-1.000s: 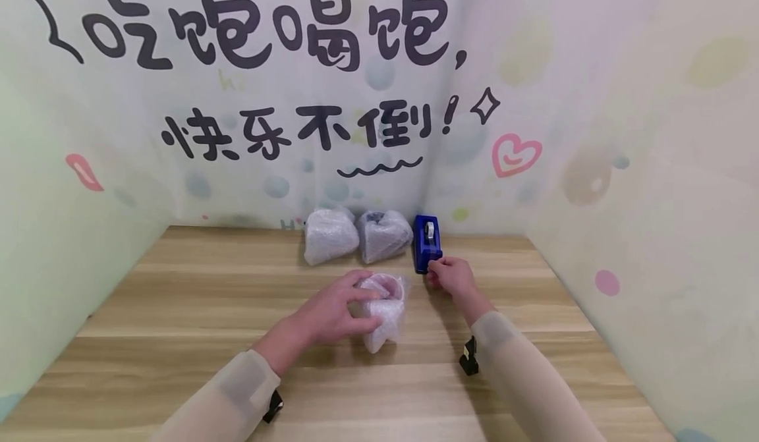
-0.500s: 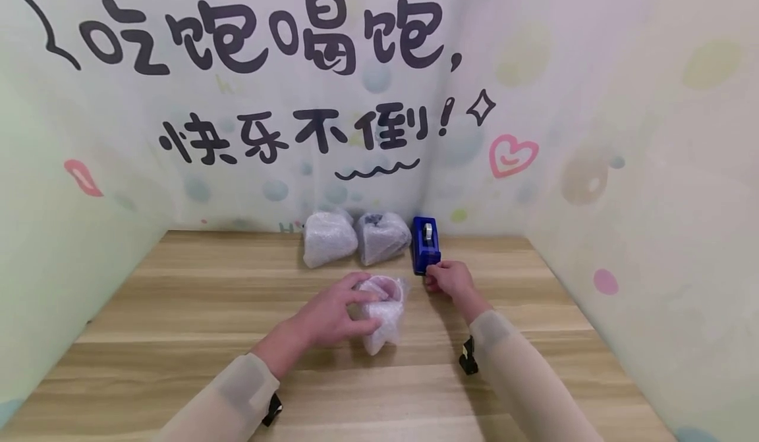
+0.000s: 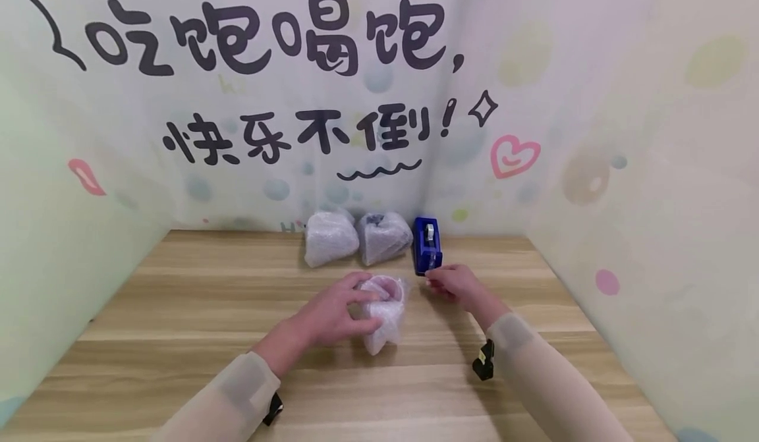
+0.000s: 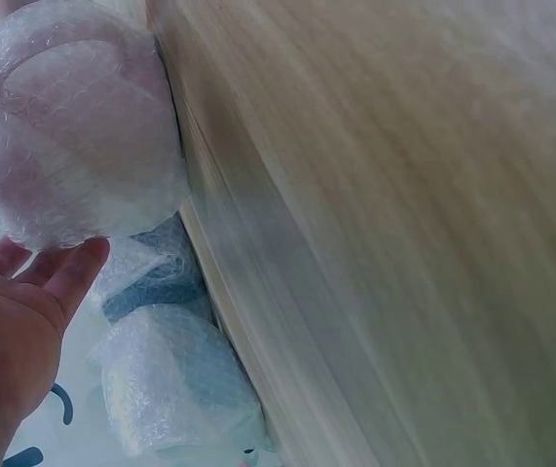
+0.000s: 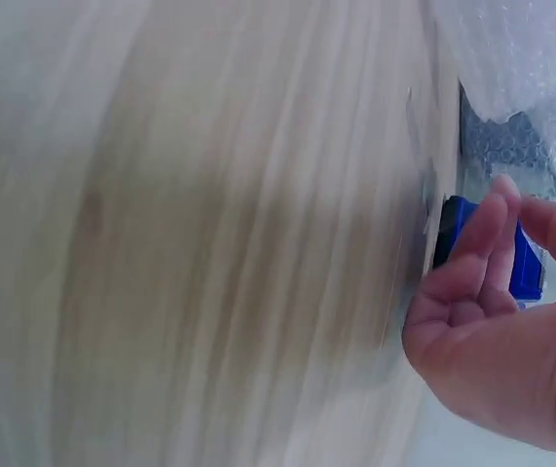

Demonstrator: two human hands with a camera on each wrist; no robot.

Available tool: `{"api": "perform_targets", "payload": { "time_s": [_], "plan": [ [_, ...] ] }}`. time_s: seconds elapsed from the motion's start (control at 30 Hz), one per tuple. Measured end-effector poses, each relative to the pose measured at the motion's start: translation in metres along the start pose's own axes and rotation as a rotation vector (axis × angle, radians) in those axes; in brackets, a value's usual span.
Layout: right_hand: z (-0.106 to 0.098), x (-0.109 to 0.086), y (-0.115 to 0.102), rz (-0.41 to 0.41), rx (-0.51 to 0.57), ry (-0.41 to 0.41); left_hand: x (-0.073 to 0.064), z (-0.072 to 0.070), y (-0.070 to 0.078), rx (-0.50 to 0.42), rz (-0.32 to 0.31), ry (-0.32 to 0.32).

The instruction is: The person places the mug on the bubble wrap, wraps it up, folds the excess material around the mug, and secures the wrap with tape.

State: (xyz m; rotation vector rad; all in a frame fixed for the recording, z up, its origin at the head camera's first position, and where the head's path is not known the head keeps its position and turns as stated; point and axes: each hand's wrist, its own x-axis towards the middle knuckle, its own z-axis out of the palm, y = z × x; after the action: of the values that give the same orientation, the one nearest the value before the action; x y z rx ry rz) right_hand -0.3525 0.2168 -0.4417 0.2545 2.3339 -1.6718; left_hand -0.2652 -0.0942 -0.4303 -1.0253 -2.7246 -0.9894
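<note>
In the head view, my left hand grips a pink mug wrapped in bubble wrap, its fingers and thumb spread around the side. The mug's open rim faces up. From the left wrist view, the handle shows through the wrap of this mug. My right hand is just in front of a blue tape dispenser, with thumb and fingertips pinched together. What they pinch appears to be a thin piece of clear tape, hard to make out. Behind the right hand, the dispenser is partly hidden.
Two more bubble-wrapped bundles stand side by side at the back of the wooden table, left of the dispenser. The right one has a darker inside. A printed curtain wall rises right behind them.
My right hand has drawn slightly away from the dispenser's front, toward me and to the right, and its wrist has turned a little. The left hand keeps its hold on the mug, unmoved.
</note>
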Motion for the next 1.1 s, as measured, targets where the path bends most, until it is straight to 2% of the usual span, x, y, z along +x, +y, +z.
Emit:
{"api": "perform_targets", "payload": {
  "time_s": [0.13,0.3,0.47,0.73,0.9,1.0,1.1],
  "plan": [
    [-0.001,-0.004,-0.003,-0.012,-0.102,0.072,0.000,-0.002,0.001,0.002,-0.001,-0.005],
    [0.001,-0.005,-0.009,0.017,-0.210,0.178,-0.002,-0.002,0.002,-0.006,0.001,0.004],
    [0.004,-0.005,-0.014,0.006,-0.127,0.257,-0.001,-0.001,0.002,-0.008,0.016,0.019],
    [0.016,-0.001,-0.016,-0.018,0.047,0.257,-0.002,-0.001,0.002,0.001,0.012,0.011],
    [0.023,0.008,-0.015,0.038,0.210,0.276,-0.001,0.000,0.001,0.007,0.019,0.014],
    [0.023,0.013,-0.012,0.081,0.209,0.294,-0.001,0.000,0.001,0.002,0.018,0.012],
    [0.021,0.017,-0.011,0.077,0.170,0.295,-0.002,0.000,0.001,0.004,0.022,0.013]
  ]
}}
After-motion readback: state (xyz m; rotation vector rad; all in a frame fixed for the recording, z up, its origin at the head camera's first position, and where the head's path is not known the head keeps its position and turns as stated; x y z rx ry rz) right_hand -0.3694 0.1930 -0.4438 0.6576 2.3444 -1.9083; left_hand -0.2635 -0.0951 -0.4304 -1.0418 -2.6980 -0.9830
